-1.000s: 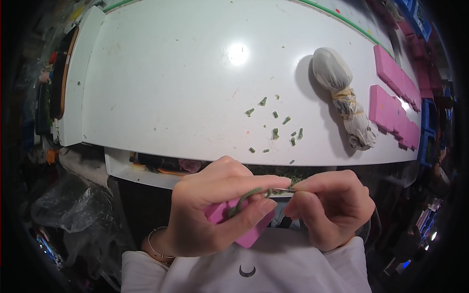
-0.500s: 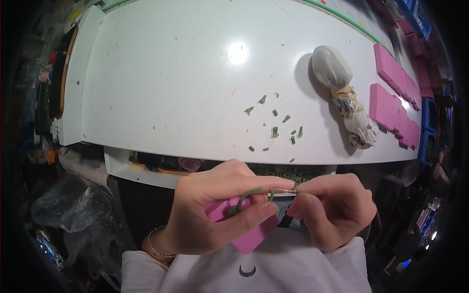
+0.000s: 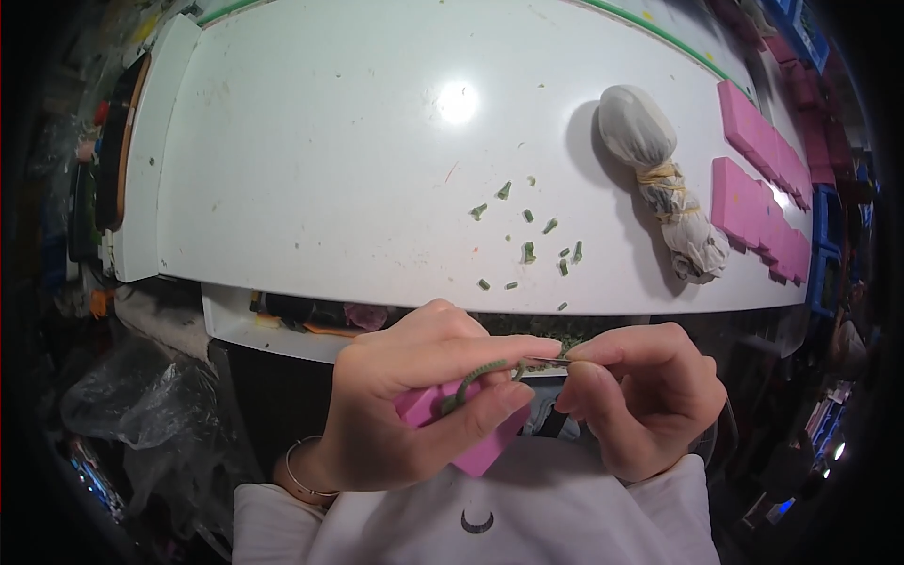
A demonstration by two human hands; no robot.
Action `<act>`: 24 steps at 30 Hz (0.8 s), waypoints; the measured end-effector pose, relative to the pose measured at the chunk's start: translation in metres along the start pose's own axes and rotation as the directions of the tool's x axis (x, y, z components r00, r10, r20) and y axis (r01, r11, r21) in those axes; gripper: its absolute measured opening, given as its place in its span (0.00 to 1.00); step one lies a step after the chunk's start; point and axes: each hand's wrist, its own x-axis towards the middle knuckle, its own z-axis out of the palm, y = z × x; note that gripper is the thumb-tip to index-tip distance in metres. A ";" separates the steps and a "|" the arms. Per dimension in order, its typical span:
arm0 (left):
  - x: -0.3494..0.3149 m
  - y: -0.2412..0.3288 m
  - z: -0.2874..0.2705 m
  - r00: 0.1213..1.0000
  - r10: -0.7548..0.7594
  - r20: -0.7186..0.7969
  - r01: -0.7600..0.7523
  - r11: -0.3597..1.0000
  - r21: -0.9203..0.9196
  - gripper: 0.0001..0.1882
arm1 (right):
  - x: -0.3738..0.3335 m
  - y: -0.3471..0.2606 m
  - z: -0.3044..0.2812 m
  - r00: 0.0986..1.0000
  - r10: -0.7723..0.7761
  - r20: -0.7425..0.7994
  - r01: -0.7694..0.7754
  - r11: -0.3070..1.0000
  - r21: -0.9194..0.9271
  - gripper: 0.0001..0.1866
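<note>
Above my lap my left hand (image 3: pixel 419 395) is closed round a pink block (image 3: pixel 485 454), which shows below the thumb and in the palm. A curved, ridged green strip (image 3: pixel 468 386) stands up between its thumb and index finger. Its lower end is thicker and lies against the pink block; its tip bends down near the left fingertips. My right hand (image 3: pixel 650 400) pinches a thin metal blade (image 3: pixel 548 360) between thumb and index finger. The blade points left, close to the green strip's tip; whether they touch I cannot tell.
Several small green offcuts (image 3: pixel 529 252) lie on the white table (image 3: pixel 311 151). A cloth-wrapped bundle (image 3: pixel 638 127) tied with rubber bands rests at right, beside rows of pink blocks (image 3: pixel 749 202). An open drawer (image 3: pixel 226 315) with green scraps sits under the table edge; a clear plastic bag (image 3: pixel 141 395) hangs at left.
My right hand has shifted slightly up, and the blade now lies flatter. My left hand keeps its grip on the pink block and green strip, nearly still.
</note>
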 end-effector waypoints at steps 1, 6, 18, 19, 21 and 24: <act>0.000 0.000 0.000 1.000 0.003 -0.002 -0.003 1.000 0.008 0.13 | 0.000 0.001 0.000 1.000 -0.011 -0.010 0.011 1.000 0.005 0.08; -0.001 0.002 0.000 0.998 -0.060 0.010 0.061 0.998 -0.027 0.21 | -0.001 0.003 0.000 0.992 0.104 -0.068 -0.090 0.979 0.181 0.08; -0.002 -0.002 0.001 0.999 0.037 -0.008 -0.035 0.983 0.182 0.25 | 0.006 0.008 0.002 0.987 0.090 0.135 -0.125 0.952 0.281 0.06; -0.001 -0.002 -0.001 1.000 0.030 -0.007 -0.028 0.985 0.172 0.25 | 0.008 0.008 0.000 0.985 0.101 0.137 -0.136 0.951 0.277 0.06; 0.000 -0.003 -0.005 0.997 0.025 -0.073 -0.023 1.000 0.016 0.17 | 0.011 0.009 -0.003 0.985 0.050 0.164 -0.093 0.960 0.266 0.07; 0.003 -0.003 -0.009 0.999 -0.047 -0.016 0.043 0.976 -0.215 0.12 | 0.017 0.010 -0.007 0.972 -0.068 0.226 0.026 0.983 0.184 0.07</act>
